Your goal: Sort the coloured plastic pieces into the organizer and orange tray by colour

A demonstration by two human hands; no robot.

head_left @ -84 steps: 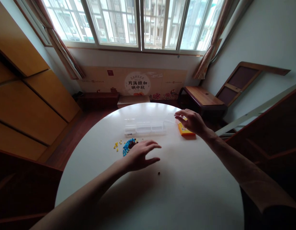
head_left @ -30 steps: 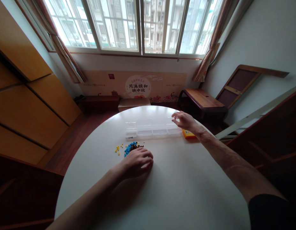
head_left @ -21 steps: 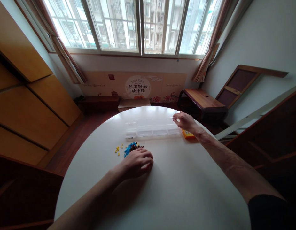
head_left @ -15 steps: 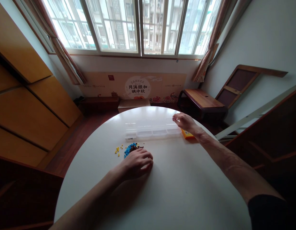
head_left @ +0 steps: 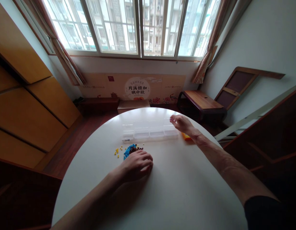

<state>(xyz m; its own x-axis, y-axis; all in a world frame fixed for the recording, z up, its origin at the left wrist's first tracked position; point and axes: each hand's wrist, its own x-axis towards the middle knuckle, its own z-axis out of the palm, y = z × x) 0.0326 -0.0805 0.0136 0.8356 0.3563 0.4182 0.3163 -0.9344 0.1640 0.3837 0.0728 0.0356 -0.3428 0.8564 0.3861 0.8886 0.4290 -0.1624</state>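
Observation:
A clear plastic compartment box (head_left: pixel 156 134) stands toward the far side of the white table, its see-through lid (head_left: pixel 145 124) raised at the back. The fingers of my right hand (head_left: pixel 183 124) are closed at the lid's right end. Under that wrist, an orange-yellow box (head_left: pixel 187 136) is partly hidden. My left hand (head_left: pixel 138 163) rests on the tabletop with loosely bent fingers and a gap by the thumb; nothing shows in it. It partly covers a pile of small blue pieces (head_left: pixel 129 151) and dark brown pieces (head_left: pixel 136 149). Several yellow pieces (head_left: pixel 117 150) lie scattered to the left.
The round white table (head_left: pixel 181 191) has its curved far edge just behind the box. Beyond it are a low wooden table (head_left: pixel 203 97) at right, a window (head_left: pixel 138 28) and a printed panel (head_left: pixel 162 84). Wooden cabinets (head_left: pixel 30 105) stand at left.
The clear box has slid slightly left and nearer along with my right hand, and shows more gap from the orange-yellow box. My left hand stays in place.

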